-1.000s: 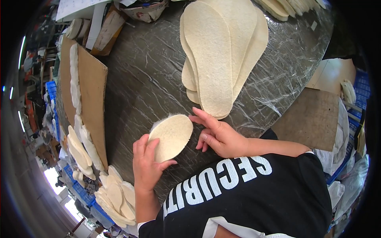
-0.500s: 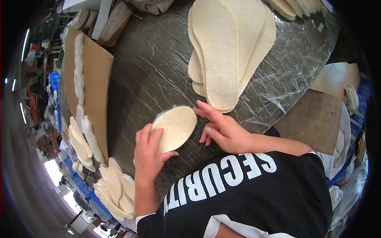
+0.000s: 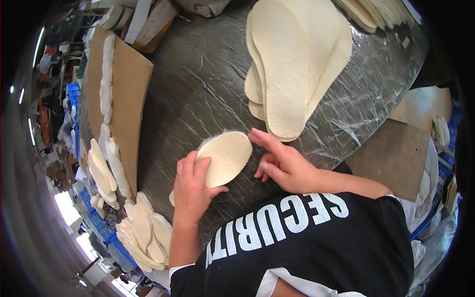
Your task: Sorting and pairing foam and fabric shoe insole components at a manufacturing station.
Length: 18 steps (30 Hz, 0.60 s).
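My left hand [image 3: 192, 187] is closed around a cream, fuzzy insole [image 3: 228, 157], thumb along its near edge and fingers over the top. One rounded end of the insole points up and right; the other end is mostly behind the hand, with a bit showing by the wrist. White fluff shows along its far edge. To the right, my right hand [image 3: 289, 168] has its fingers apart, the index fingertip at the insole's rounded tip; whether it touches I cannot tell. Beyond the hands lies a fanned pile of larger cream insoles [image 3: 284, 74].
A plastic-covered table [image 3: 198, 74] spreads under everything. Along its left stands a brown cardboard sheet [image 3: 129, 84] with white fluffy strips. More insoles heap at the lower left [image 3: 143, 232] and upper right [image 3: 368, 15]. A brown board [image 3: 391, 158] lies at the right.
The whole view has shifted slightly, so most things sit a little further right. Both hands keep nearly the same pose around the insole.
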Each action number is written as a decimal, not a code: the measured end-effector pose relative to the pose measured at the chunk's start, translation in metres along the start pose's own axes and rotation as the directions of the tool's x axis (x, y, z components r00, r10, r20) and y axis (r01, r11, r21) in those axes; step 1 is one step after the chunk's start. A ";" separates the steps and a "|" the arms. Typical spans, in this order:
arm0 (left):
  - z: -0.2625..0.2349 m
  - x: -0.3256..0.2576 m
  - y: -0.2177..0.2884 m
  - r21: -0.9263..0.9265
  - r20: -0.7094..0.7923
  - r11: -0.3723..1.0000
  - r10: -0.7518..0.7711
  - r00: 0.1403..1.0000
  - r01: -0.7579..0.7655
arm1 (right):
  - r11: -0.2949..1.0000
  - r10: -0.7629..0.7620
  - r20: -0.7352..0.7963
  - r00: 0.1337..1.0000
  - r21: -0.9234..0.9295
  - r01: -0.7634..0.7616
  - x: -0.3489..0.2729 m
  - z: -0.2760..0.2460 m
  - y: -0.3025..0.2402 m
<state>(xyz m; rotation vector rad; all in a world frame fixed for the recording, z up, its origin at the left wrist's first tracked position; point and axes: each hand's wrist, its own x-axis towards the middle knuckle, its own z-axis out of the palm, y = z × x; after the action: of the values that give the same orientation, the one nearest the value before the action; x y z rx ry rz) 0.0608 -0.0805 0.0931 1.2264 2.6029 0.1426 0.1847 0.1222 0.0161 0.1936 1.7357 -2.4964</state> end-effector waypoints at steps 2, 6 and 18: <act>0.001 -0.002 -0.001 0.011 -0.011 1.000 -0.007 1.000 0.007 | 0.986 0.117 0.028 0.993 -0.126 -0.113 -0.002 0.001 -0.007; 0.001 -0.005 -0.001 0.016 0.002 1.000 -0.002 1.000 0.002 | 0.750 -0.293 0.166 0.941 -0.571 0.334 0.005 0.002 -0.027; -0.021 -0.003 -0.015 -0.228 0.117 0.973 0.050 0.992 -0.023 | 0.487 -0.102 0.344 0.933 -0.801 0.349 0.063 0.024 -0.027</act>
<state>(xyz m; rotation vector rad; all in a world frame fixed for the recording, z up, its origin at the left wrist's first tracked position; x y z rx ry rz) 0.0460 -0.0924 0.1108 1.1636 2.3841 0.3505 0.1169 0.1090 0.0397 -0.4533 2.7289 -1.3351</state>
